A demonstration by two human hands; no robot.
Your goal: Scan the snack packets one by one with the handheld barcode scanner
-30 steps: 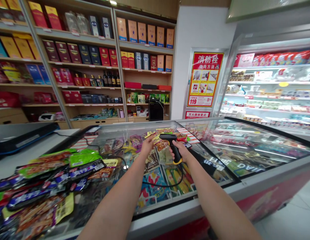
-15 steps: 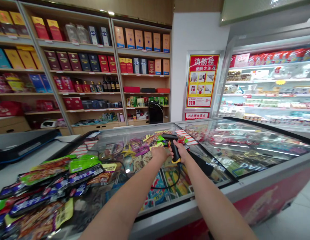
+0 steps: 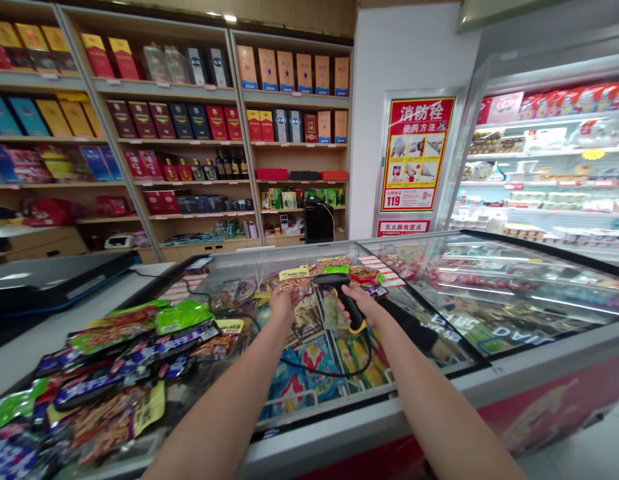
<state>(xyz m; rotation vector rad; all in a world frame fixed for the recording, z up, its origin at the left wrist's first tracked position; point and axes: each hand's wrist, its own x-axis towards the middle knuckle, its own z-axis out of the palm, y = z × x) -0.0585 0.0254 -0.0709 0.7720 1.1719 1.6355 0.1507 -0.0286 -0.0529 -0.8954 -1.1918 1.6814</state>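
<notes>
While our right hand (image 3: 360, 305) grips the black scanner (image 3: 345, 299), our left hand (image 3: 284, 300) pinches a snack packet (image 3: 295, 283) just beside it. Left of our left hand, more packets (image 3: 134, 353) lie heaped

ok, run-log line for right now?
left hand: holding snack packet | right hand: gripping black scanner | packet pile: freezer's left side | scanner cord: looped

Both bare forearms reach up from the bottom of the frame, left hand (image 3: 284, 298) and right hand (image 3: 360, 305) curled near centre.
</notes>
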